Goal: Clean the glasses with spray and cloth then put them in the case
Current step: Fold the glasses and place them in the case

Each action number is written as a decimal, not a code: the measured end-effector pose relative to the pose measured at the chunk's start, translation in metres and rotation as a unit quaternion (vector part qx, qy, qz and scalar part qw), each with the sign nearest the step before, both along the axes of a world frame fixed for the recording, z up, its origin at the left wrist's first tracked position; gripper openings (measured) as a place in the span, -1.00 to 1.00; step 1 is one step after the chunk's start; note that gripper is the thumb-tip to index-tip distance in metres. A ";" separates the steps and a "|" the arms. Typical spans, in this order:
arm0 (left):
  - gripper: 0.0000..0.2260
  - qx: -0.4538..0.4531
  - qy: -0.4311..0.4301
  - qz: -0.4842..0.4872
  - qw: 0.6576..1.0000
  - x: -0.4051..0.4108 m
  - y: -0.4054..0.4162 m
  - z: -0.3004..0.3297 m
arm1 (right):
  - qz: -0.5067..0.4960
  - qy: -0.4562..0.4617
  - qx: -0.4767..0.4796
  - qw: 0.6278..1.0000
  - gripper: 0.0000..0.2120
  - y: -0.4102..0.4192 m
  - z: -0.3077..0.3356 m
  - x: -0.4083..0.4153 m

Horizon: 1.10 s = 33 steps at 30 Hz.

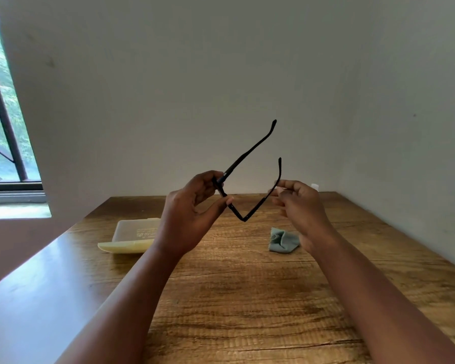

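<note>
Black-framed glasses [247, 156] are held up in the air above the table, both temples unfolded and pointing up and away. My left hand [192, 211] pinches the frame front near its left hinge. My right hand [302, 206] pinches the right temple about halfway along. A crumpled grey-green cloth [283, 240] lies on the table below my right hand. The pale yellow case [132, 235] lies open at the left, partly hidden by my left wrist. A small white cap, perhaps the spray bottle [315, 187], peeks out behind my right hand.
The wooden table [234, 298] stands against a plain wall and into a corner at the right. A barred window [3, 122] is at the far left. The table's left edge runs diagonally toward me.
</note>
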State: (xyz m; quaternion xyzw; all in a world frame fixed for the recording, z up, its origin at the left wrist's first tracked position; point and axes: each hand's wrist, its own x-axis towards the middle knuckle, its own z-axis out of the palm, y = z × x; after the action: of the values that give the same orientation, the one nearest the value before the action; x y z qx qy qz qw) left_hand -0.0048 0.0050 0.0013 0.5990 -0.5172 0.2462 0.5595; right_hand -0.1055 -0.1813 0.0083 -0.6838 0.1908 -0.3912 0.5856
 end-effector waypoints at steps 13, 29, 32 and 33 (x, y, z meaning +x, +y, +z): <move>-0.55 0.044 -0.020 0.008 0.999 -0.001 -0.003 -0.003 | 0.075 -0.028 -0.418 0.905 -0.95 0.027 -0.014 0.007; -0.56 0.088 0.028 -0.043 0.995 -0.004 -0.002 -0.004 | -0.238 -0.087 -0.400 0.881 -0.42 -0.005 -0.001 0.000; -0.54 0.079 0.047 -0.056 0.994 -0.004 -0.001 -0.003 | -0.257 -0.086 -0.388 0.881 -0.57 -0.005 -0.003 0.001; -0.55 0.076 0.051 -0.058 0.994 -0.005 -0.001 -0.003 | -0.257 -0.083 -0.387 0.882 -0.62 -0.006 -0.004 0.001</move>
State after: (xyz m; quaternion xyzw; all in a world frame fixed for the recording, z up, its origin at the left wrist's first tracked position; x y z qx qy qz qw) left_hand -0.0096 0.0040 -0.0020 0.6205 -0.5393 0.1421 0.5512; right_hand -0.1045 -0.1869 0.0046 -0.7479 0.1438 -0.6260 0.1675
